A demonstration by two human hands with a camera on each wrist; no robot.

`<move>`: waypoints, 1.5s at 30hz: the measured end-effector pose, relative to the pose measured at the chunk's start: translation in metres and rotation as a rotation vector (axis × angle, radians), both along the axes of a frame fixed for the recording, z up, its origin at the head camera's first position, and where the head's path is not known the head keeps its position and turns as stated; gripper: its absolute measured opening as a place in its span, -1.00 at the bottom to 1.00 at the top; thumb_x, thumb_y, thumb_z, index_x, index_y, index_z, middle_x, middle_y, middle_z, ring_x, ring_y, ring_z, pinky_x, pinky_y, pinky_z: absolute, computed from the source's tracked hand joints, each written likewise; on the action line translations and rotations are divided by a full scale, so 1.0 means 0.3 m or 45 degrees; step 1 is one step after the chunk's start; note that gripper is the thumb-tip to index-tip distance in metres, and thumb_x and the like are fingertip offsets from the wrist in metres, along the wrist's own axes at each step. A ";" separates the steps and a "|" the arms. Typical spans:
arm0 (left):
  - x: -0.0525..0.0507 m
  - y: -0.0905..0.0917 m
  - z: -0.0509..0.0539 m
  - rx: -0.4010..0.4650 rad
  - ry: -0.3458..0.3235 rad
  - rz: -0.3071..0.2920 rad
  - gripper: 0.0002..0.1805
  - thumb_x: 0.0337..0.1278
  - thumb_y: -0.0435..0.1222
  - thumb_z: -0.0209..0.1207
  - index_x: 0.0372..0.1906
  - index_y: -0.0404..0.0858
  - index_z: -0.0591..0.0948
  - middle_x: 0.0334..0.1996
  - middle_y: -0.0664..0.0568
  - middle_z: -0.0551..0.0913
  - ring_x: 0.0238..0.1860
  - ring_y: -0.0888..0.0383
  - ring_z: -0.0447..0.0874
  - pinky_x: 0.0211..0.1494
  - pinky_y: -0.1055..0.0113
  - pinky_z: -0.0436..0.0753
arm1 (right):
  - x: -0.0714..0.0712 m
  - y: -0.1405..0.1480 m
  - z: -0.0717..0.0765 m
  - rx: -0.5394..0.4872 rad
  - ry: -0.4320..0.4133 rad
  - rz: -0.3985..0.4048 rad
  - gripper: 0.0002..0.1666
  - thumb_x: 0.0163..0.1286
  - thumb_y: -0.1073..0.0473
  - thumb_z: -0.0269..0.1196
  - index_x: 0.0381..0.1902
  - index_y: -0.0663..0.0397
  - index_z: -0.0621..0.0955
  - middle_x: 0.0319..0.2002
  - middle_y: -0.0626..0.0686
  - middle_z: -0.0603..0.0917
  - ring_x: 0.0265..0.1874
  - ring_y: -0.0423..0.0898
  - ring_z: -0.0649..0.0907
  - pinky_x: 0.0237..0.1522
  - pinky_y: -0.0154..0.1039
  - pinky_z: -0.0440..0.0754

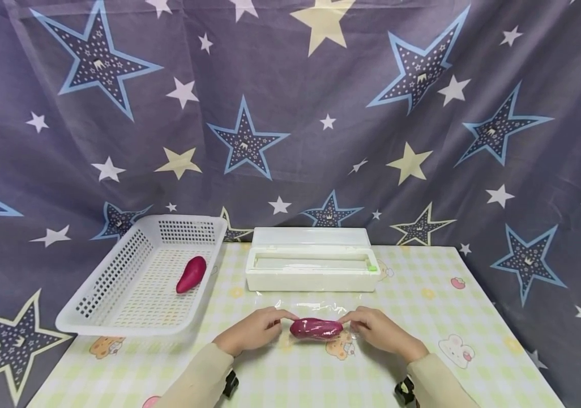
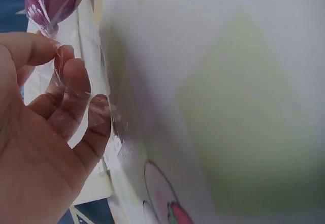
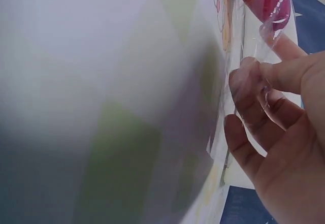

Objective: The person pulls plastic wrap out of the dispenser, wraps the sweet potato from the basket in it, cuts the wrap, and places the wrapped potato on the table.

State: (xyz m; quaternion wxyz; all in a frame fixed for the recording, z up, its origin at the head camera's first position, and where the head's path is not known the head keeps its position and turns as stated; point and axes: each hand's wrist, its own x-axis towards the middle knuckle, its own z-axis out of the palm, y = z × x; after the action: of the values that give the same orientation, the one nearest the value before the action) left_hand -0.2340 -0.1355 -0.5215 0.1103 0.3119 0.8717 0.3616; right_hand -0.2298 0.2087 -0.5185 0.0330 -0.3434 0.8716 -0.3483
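A dark pink, elongated vegetable point(image 1: 316, 328), wrapped in clear plastic film, lies crosswise between the two hands near the table's front. The left hand point(image 1: 257, 330) pinches the film at its left end; in the left wrist view the film point(image 2: 76, 94) passes between thumb and fingers, with the vegetable point(image 2: 53, 3) just beyond. At the other end the right hand point(image 1: 382, 331) pinches the film, its thumb against the fingers in the right wrist view, where the film point(image 3: 261, 84) trails over the fingers beside the vegetable point(image 3: 269, 3).
A white perforated basket point(image 1: 73, 323) stands at the left with a second dark pink vegetable point(image 1: 191, 275) inside. Behind the hands is a long white box point(image 1: 311, 281) with its lid raised and a green piece point(image 1: 372, 268) at its right end. A star-patterned curtain point(image 1: 290, 113) hangs behind the table.
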 end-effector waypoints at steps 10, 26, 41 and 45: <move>-0.028 0.015 -0.008 -0.043 -0.035 0.054 -0.55 0.42 -0.42 -0.03 0.22 0.04 0.63 -0.48 0.13 0.43 -0.49 0.27 0.30 -0.30 0.33 0.42 | -0.034 0.000 -0.028 0.033 -0.073 -0.058 -0.67 0.49 0.39 0.13 0.02 -0.02 0.72 -0.24 -0.09 0.68 -0.21 -0.21 0.63 -0.10 -0.20 0.64; -0.056 0.026 -0.008 -0.124 0.203 -0.011 -0.42 0.40 -0.46 0.01 0.38 0.13 0.49 -0.43 0.21 0.42 -0.41 0.29 0.37 -0.17 0.31 0.49 | -0.047 -0.007 -0.027 0.020 -0.106 -0.114 -0.71 0.52 0.33 0.14 0.03 -0.02 0.72 -0.31 -0.16 0.64 -0.29 -0.27 0.57 -0.17 -0.23 0.60; -0.034 0.098 0.007 -0.234 0.373 0.143 -0.39 0.00 0.39 0.24 0.05 0.13 0.68 0.04 0.21 0.58 0.13 0.14 0.50 0.15 0.02 0.45 | -0.052 -0.004 -0.026 0.025 -0.113 -0.108 -0.72 0.49 0.32 0.16 -0.06 -0.09 0.75 -0.22 -0.18 0.70 -0.20 -0.25 0.62 -0.10 -0.21 0.61; -0.026 0.117 0.002 -0.287 0.415 0.133 -0.41 -0.08 0.31 0.37 0.02 0.09 0.67 -0.01 0.22 0.62 0.05 0.17 0.54 0.04 0.18 0.46 | -0.046 0.007 -0.012 0.029 -0.145 -0.121 -0.73 0.53 0.29 0.13 0.01 -0.03 0.72 -0.23 -0.11 0.68 -0.32 -0.25 0.58 -0.24 -0.25 0.60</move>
State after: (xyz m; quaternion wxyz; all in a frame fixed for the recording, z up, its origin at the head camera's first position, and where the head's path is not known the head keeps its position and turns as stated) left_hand -0.2419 -0.1004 -0.5209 -0.0171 0.3063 0.9280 0.2116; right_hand -0.2437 0.2108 -0.5220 0.0697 -0.2810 0.8875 -0.3586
